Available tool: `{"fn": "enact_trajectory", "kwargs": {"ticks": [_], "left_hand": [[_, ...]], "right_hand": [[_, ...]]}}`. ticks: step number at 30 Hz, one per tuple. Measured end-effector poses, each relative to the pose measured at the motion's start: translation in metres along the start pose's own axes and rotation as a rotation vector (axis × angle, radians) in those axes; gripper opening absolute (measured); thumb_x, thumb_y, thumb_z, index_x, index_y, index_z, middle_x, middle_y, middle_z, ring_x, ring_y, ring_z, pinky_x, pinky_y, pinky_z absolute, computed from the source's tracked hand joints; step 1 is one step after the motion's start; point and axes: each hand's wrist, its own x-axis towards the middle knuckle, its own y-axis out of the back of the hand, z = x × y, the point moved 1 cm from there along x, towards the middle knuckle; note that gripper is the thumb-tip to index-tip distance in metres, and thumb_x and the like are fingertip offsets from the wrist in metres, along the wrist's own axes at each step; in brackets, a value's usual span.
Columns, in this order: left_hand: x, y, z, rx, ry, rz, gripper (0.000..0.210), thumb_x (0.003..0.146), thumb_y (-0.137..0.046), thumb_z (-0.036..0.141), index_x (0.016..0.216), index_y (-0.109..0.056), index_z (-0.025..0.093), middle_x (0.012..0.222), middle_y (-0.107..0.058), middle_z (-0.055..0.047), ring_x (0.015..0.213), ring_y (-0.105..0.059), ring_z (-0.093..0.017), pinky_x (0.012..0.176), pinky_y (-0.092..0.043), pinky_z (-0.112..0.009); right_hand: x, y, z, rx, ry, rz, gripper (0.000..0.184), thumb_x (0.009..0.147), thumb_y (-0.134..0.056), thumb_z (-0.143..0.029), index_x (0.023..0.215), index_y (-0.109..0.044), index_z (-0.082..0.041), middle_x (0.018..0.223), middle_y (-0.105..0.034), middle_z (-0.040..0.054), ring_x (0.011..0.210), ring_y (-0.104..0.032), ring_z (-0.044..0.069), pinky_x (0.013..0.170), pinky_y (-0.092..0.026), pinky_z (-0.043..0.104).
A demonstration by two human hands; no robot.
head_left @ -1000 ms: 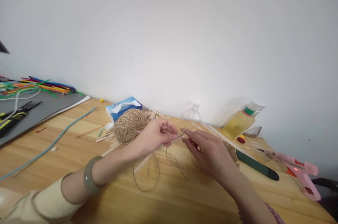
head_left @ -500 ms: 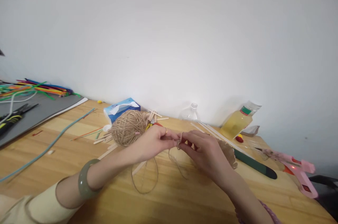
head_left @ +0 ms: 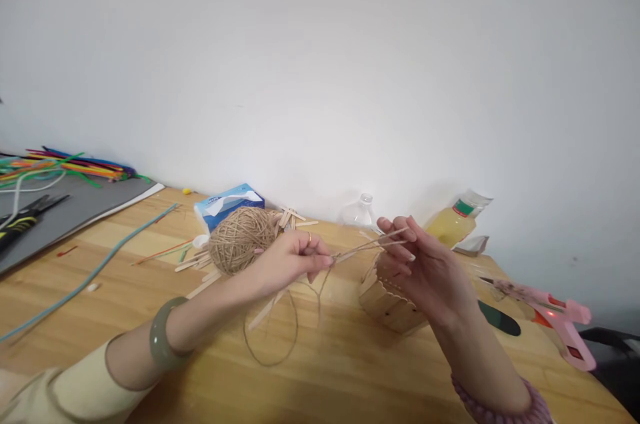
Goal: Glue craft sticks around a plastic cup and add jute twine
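My left hand [head_left: 295, 257] pinches brown twine [head_left: 370, 249] between thumb and fingertips, over the middle of the table. From that pinch two strands run right to my right hand [head_left: 435, 271], which is raised with its fingers bent and holds their far end at the fingertips. A loose loop of the twine hangs below my left hand onto the wood. Behind that hand sits the ball of twine [head_left: 243, 241]. A small box of craft sticks [head_left: 387, 307] stands under my right hand, which hides part of it.
Left of the ball lie a blue cord [head_left: 100, 271], loose craft sticks [head_left: 197, 261] and pliers [head_left: 25, 221] on a grey mat. A blue tissue pack [head_left: 230, 201] is behind it. To the right are a yellow bottle [head_left: 453, 224] and a pink glue gun [head_left: 555, 314].
My right hand has moved up and right, away from my left hand, drawing the twine out into a long double strand. The stick box now shows more. My left hand stays nearly in place.
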Motion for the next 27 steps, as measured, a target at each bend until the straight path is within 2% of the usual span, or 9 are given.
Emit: {"fn": "enact_trajectory", "kwargs": {"ticks": [6, 12, 15, 17, 19, 21, 23, 25, 27], "left_hand": [[-0.004, -0.002, -0.001, 0.052, -0.043, -0.033, 0.022, 0.076, -0.057, 0.034, 0.066, -0.052, 0.015, 0.06, -0.043, 0.004, 0.055, -0.034, -0.008, 0.052, -0.024, -0.023], [-0.006, -0.003, 0.006, 0.057, -0.03, -0.067, 0.02, 0.077, -0.055, 0.032, 0.067, -0.051, 0.015, 0.059, -0.043, 0.005, 0.055, -0.035, -0.008, 0.053, -0.027, -0.022], [-0.005, -0.002, 0.008, 0.063, 0.008, -0.114, 0.019, 0.078, -0.054, 0.03, 0.068, -0.052, 0.015, 0.062, -0.052, 0.002, 0.052, -0.038, -0.007, 0.049, -0.029, -0.02], [-0.004, -0.002, 0.007, 0.034, 0.021, -0.122, 0.015, 0.078, -0.054, 0.028, 0.076, -0.055, 0.014, 0.068, -0.059, 0.0, 0.051, -0.041, -0.007, 0.048, -0.033, -0.02], [-0.003, -0.002, 0.005, -0.051, 0.038, -0.128, 0.021, 0.078, -0.054, 0.027, 0.094, -0.057, 0.013, 0.068, -0.06, 0.0, 0.049, -0.044, -0.007, 0.048, -0.036, -0.02], [-0.003, -0.002, 0.003, -0.142, 0.062, -0.14, 0.031, 0.078, -0.055, 0.026, 0.106, -0.058, 0.013, 0.065, -0.059, 0.001, 0.049, -0.047, -0.007, 0.049, -0.038, -0.021], [-0.004, -0.002, 0.003, -0.225, 0.079, -0.136, 0.027, 0.078, -0.056, 0.025, 0.101, -0.063, 0.013, 0.065, -0.059, 0.0, 0.052, -0.049, -0.007, 0.05, -0.039, -0.02], [-0.005, -0.001, 0.004, -0.307, 0.077, -0.113, 0.019, 0.077, -0.058, 0.024, 0.09, -0.067, 0.013, 0.068, -0.06, -0.001, 0.056, -0.051, -0.007, 0.051, -0.039, -0.02], [-0.006, 0.0, 0.005, -0.364, 0.062, -0.094, 0.015, 0.076, -0.06, 0.025, 0.083, -0.067, 0.014, 0.068, -0.061, -0.001, 0.057, -0.052, -0.008, 0.052, -0.039, -0.02]], "right_hand": [[0.0, 0.001, -0.004, -0.127, 0.134, 0.004, 0.032, 0.088, -0.035, -0.031, 0.06, -0.022, -0.024, 0.063, -0.009, -0.0061, 0.05, 0.0, 0.013, 0.037, -0.013, 0.024], [-0.001, 0.004, -0.008, -0.278, 0.208, 0.028, 0.041, 0.085, -0.042, -0.041, 0.06, -0.015, -0.024, 0.061, -0.006, -0.0066, 0.049, 0.002, 0.013, 0.037, -0.008, 0.025], [-0.002, 0.005, -0.013, -0.308, 0.186, 0.019, 0.037, 0.087, -0.039, -0.04, 0.058, -0.022, -0.024, 0.057, -0.016, -0.0062, 0.044, -0.007, 0.011, 0.035, -0.016, 0.024], [-0.002, 0.005, -0.015, -0.288, 0.195, 0.033, 0.033, 0.086, -0.041, -0.038, 0.058, -0.032, -0.022, 0.061, -0.036, -0.0025, 0.043, -0.02, 0.009, 0.036, -0.023, 0.023], [-0.002, 0.003, -0.013, -0.262, 0.215, 0.067, 0.028, 0.086, -0.04, -0.039, 0.065, -0.045, -0.022, 0.083, -0.053, 0.0023, 0.047, -0.033, 0.008, 0.038, -0.029, 0.022], [-0.001, -0.001, -0.006, -0.232, 0.169, 0.119, 0.02, 0.084, -0.042, -0.039, 0.08, -0.054, -0.023, 0.105, -0.055, 0.0038, 0.051, -0.039, 0.008, 0.039, -0.03, 0.022], [0.0, -0.005, 0.005, -0.201, 0.038, 0.155, 0.018, 0.078, -0.049, -0.031, 0.093, -0.056, -0.023, 0.112, -0.055, 0.0047, 0.05, -0.041, 0.006, 0.038, -0.03, 0.02], [-0.001, -0.011, 0.018, -0.201, -0.12, 0.075, 0.024, 0.07, -0.053, -0.018, 0.094, -0.058, -0.021, 0.104, -0.059, 0.0044, 0.05, -0.043, 0.005, 0.04, -0.032, 0.019], [-0.003, -0.018, 0.027, -0.253, -0.225, -0.133, 0.022, 0.068, -0.053, -0.012, 0.087, -0.06, -0.02, 0.093, -0.06, 0.0027, 0.055, -0.05, 0.007, 0.046, -0.037, 0.019]]}}
